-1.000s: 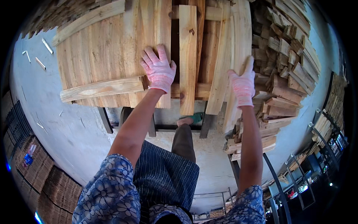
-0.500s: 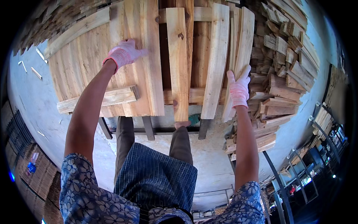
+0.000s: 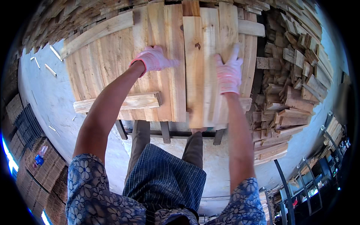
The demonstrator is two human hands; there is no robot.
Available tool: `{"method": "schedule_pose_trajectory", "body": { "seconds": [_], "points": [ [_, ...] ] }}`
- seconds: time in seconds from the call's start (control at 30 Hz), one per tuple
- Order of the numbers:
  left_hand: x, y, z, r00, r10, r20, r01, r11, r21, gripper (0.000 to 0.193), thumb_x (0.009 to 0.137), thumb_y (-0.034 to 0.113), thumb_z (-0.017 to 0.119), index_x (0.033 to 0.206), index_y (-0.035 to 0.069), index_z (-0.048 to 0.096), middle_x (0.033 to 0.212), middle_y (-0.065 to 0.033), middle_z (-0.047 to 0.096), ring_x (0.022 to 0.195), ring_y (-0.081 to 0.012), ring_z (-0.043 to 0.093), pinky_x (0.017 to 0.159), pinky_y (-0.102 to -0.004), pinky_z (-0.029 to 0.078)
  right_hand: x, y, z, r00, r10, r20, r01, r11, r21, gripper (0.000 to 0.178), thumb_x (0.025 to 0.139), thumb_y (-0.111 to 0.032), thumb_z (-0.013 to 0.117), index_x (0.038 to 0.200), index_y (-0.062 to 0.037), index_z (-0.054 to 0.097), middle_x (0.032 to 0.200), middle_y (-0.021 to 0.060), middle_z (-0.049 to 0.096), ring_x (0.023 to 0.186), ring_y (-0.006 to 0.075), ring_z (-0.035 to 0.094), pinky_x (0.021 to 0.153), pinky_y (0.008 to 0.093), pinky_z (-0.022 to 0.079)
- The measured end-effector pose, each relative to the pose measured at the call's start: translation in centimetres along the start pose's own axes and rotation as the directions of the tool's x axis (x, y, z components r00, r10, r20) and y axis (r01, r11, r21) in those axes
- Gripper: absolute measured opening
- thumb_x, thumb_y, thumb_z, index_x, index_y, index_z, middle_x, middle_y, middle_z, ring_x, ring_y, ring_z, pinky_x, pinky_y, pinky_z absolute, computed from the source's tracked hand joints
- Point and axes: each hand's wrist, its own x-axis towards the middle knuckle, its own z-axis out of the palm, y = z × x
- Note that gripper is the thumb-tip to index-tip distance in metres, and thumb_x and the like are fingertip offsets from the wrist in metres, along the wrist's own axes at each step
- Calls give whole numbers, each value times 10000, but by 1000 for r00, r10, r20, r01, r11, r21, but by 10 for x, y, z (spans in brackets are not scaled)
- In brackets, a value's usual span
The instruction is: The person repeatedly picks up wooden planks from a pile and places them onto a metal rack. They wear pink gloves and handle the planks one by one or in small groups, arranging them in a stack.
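Wooden boards (image 3: 107, 62) lie side by side in a flat row in front of me. My left hand (image 3: 154, 60), in a pink glove, rests on them with its fingers stretched out. A board with a dark knot (image 3: 193, 78) lies just right of a thin dark seam. Over the pale boards to its right is my right hand (image 3: 228, 73), also gloved in pink, its fingers apart and slightly blurred. Neither hand is wrapped round anything. Short crosspieces lie on top at the left: a near one (image 3: 140, 102) and a far one (image 3: 99, 33).
Beneath the boards shows a dark metal frame (image 3: 165, 132). A tall heap of offcut wood (image 3: 290, 93) stands close on the right, with more stacked wood (image 3: 75, 17) along the far side. Wood scraps (image 3: 50, 70) lie on the pale floor at left.
The spaced boards on the right have come together against the left row, and the wide gaps are closed. My right hand has moved left with them. The view has shifted slightly.
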Motion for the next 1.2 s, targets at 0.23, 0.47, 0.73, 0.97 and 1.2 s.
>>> {"method": "schedule_pose_trajectory", "body": {
  "seconds": [0.23,0.47,0.73,0.97,1.2],
  "points": [
    [1,-4,6,999,11,-50,-8,998,59,1129,772,720,714,1506,-72,382,1438,-278,496,1289,-358,582,1048,-417,495,6,28,-7,994,-84,68,88,994,-58,919,922,-538,670,1644,-262,173,1396,244,489,1209,464,603,989,553,504],
    [51,-31,37,961,259,-102,-223,936,273,1116,776,759,691,1412,-125,446,1384,-313,578,1340,-390,545,1114,-419,443,26,123,-12,998,20,-52,-17,998,53,707,991,-519,568,1584,-184,376,1375,253,533,1209,435,602,985,541,502],
    [34,5,25,995,-66,-70,70,996,60,1049,737,647,810,1409,-92,489,1345,-316,591,1239,-327,621,999,-489,514,22,102,2,995,-92,-44,99,976,195,550,995,-439,536,1504,-237,487,1237,244,588,1089,442,637,943,521,527],
    [20,22,105,554,768,-323,-326,557,764,576,925,453,710,1250,-5,586,1229,-206,628,1174,-358,595,1014,-479,482,-104,236,-49,862,-152,-484,350,868,352,344,887,-230,645,1224,-162,633,1079,179,634,1032,418,616,870,521,516],
    [-161,310,365,621,712,327,-742,669,-48,591,912,379,670,1357,4,564,1345,-230,582,1292,-370,557,1115,-423,433,-257,598,-66,542,826,-153,-712,548,439,620,949,-365,659,1458,-51,496,1357,308,579,1254,446,567,1094,496,441]
  ]
}}
